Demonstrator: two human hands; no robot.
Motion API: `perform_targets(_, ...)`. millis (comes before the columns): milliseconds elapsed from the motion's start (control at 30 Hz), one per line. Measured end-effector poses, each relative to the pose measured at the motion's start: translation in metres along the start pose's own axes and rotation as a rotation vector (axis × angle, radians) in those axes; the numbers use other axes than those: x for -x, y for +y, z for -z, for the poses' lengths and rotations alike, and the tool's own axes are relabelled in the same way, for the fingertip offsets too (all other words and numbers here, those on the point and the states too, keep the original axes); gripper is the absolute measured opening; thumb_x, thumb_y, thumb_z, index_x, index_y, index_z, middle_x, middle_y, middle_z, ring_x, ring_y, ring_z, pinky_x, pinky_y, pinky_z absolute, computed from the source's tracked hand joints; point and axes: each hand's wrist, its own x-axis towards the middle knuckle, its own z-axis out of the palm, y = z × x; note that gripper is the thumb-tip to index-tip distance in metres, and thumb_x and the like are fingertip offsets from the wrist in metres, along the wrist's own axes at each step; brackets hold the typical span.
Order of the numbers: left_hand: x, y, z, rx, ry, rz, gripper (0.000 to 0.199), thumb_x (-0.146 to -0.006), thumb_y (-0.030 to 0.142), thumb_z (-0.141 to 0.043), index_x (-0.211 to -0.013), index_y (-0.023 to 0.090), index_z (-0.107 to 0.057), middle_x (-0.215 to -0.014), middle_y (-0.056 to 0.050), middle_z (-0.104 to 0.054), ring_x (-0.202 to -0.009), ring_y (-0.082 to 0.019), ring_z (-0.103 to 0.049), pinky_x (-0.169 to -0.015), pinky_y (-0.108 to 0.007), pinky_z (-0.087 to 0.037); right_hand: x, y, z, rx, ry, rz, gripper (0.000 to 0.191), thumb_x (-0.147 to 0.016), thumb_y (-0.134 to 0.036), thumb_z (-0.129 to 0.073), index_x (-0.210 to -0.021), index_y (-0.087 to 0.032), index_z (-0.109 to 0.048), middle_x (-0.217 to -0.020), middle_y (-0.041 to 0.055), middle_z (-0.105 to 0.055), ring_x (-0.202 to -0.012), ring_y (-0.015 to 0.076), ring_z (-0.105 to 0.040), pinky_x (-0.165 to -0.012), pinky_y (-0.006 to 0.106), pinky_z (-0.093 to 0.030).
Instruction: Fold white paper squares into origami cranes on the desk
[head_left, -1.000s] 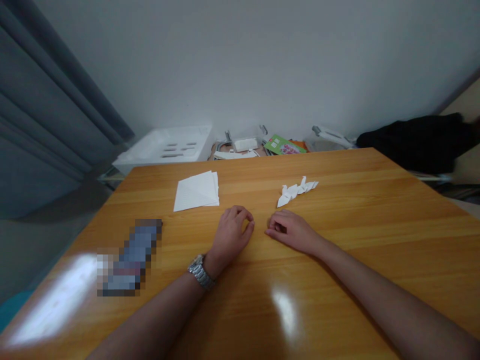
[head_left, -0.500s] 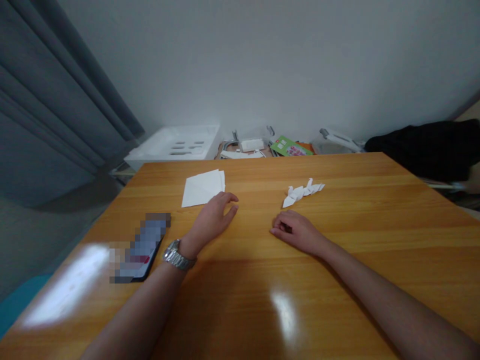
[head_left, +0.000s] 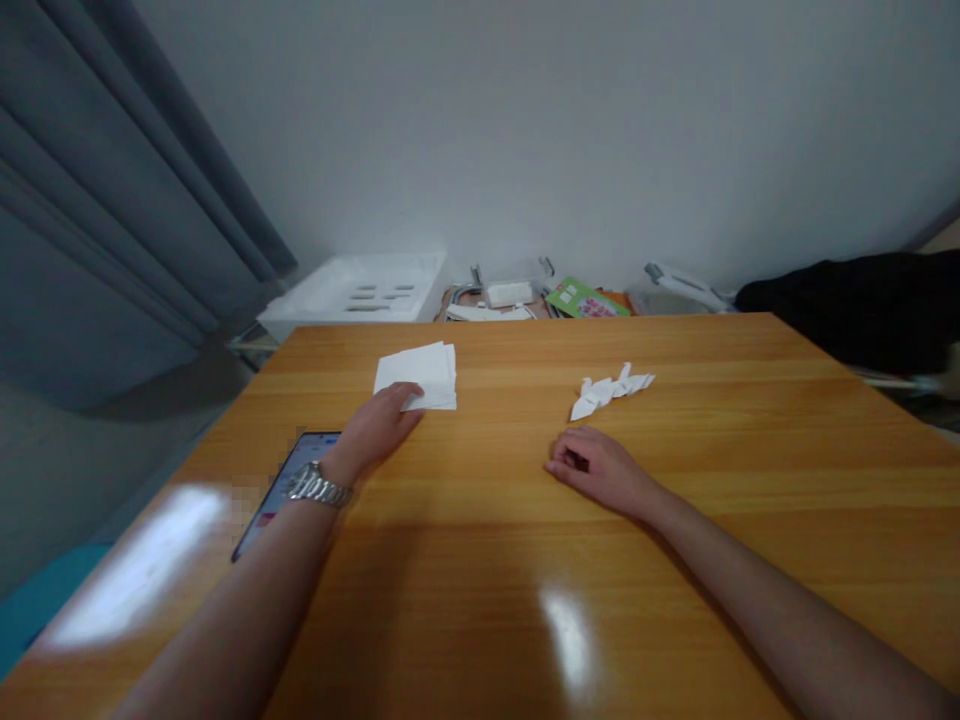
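Note:
White paper sheets [head_left: 420, 368] lie in a small stack on the wooden table [head_left: 480, 560], left of centre. At their near edge is my left hand [head_left: 381, 425], a watch on its wrist, with fingertips and thumb closed on the edge of the paper. My right hand [head_left: 596, 465] rests on the table with its fingers curled together; what they hold, if anything, is hidden. Just beyond it two folded white paper birds [head_left: 600, 393] sit side by side.
A phone [head_left: 277, 485] lies at the left, partly under my left forearm. Behind the table stand a white tray [head_left: 300, 305], a green booklet [head_left: 581, 298] and a white box. Black cloth [head_left: 847, 305] is at the right, a grey curtain at the left.
My left hand has moved left and closed on the near edge of the paper. Its forearm now covers part of the phone. My right hand keeps its place on the table.

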Motion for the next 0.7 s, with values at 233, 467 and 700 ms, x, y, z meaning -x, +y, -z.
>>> perform_targets(233,-0.0043,-0.0068,0.0021,0.005,-0.028,0.081,0.034,-0.095,0.038,-0.051,-0.122,0.02,-0.061,-0.124,-0.01,-0.069,-0.11,-0.029,-0.066,-0.098,-0.042,-0.05,0.0007,0.0032,-0.0016,-0.009,0.004,0.01,0.019,-0.096,-0.033,-0.064,-0.081,-0.021,-0.061,-0.077,0.0013,-0.06,-0.074,0.0178,-0.054,-0.067,0.03,-0.038)
perform_targets(467,-0.0022,-0.0034,0.0065,-0.066,0.007,0.09,0.035,-0.101,0.043,-0.043,-0.12,0.023,-0.065,-0.121,-0.008,-0.071,-0.101,-0.027,-0.069,-0.085,-0.035,-0.051,0.0009,0.0017,-0.0011,-0.018,0.007,0.006,0.02,-0.096,-0.034,-0.063,-0.081,-0.021,-0.06,-0.077,0.0012,-0.06,-0.074,0.0178,-0.055,-0.067,0.029,-0.038)
perform_targets(700,-0.0039,-0.0019,0.0084,-0.137,0.027,0.107,0.035,-0.101,0.042,-0.043,-0.11,0.021,-0.069,-0.106,-0.01,-0.075,-0.09,-0.026,-0.07,-0.076,-0.032,-0.048,0.0005,0.0007,-0.0013,-0.026,0.001,-0.007,0.021,-0.096,-0.034,-0.064,-0.08,-0.021,-0.061,-0.076,0.0017,-0.061,-0.074,0.0183,-0.055,-0.067,0.03,-0.039)
